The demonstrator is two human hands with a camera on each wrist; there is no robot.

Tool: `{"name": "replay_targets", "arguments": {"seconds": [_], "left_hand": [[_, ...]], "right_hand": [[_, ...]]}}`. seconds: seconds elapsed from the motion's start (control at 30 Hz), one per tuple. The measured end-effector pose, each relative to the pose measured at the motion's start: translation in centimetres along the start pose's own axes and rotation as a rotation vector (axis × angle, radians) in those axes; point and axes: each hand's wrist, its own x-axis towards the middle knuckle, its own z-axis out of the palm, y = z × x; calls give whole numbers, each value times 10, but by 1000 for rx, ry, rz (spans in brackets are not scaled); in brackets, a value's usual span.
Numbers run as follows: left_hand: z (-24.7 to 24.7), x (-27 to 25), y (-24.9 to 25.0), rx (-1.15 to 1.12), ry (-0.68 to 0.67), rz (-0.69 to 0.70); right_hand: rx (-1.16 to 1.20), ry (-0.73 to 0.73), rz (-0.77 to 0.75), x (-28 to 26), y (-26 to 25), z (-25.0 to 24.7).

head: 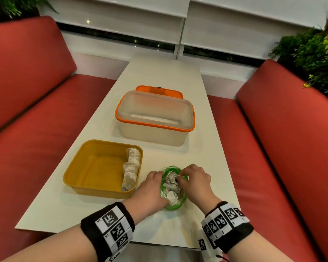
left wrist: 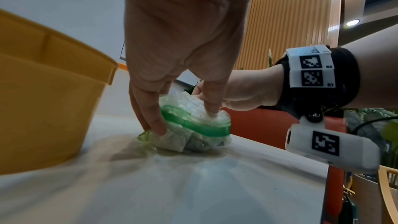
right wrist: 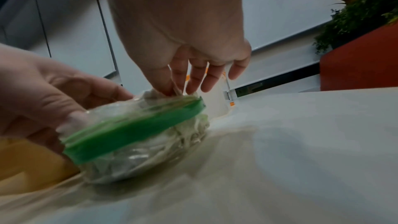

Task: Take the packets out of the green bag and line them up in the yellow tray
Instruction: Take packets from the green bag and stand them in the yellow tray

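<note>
A clear bag with a green zip rim [head: 173, 188] [left wrist: 193, 125] [right wrist: 137, 129] sits on the white table, just right of the yellow tray [head: 95, 167] [left wrist: 43, 108]. Several crumpled white packets [head: 171, 193] fill it. My left hand [head: 151, 188] [left wrist: 178, 117] grips the bag's left side, thumb over the rim. My right hand [head: 189, 180] [right wrist: 172, 89] reaches into the open mouth, and its thumb and forefinger pinch a packet [right wrist: 159, 95] at the top. Two packets [head: 132, 167] lie in a row along the tray's right wall.
A frosted storage box with an orange rim [head: 155, 118] stands behind the tray and bag, its orange lid [head: 159, 90] lying behind it. Red bench seats [head: 36, 103] flank the table on both sides. The table's near edge [head: 121, 241] runs under my wrists.
</note>
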Motion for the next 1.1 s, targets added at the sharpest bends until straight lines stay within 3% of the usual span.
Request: {"name": "replay_targets", "arguments": {"seconds": [0.17, 0.33, 0.43, 0.7, 0.83, 0.97, 1.1], "left_hand": [[-1, -3, -2, 12, 16, 12], [-2, -4, -1, 20, 17, 11], [-3, -5, -1, 12, 9, 10], [-7, -6, 1, 5, 3, 10], [-11, -7, 8, 78, 120, 95], [-12, -3, 21, -50, 126, 216], [-16, -3, 24, -297, 68, 138]], "right_hand": [[110, 37, -22, 4, -1, -4], [-125, -33, -163, 5, -7, -3], [-149, -1, -176, 6, -9, -4], [436, -88, 30, 2, 1, -32], [357, -170, -51, -1, -1, -42], [181, -232, -187, -11, -15, -45], [235, -211, -235, -16, -25, -51]]}}
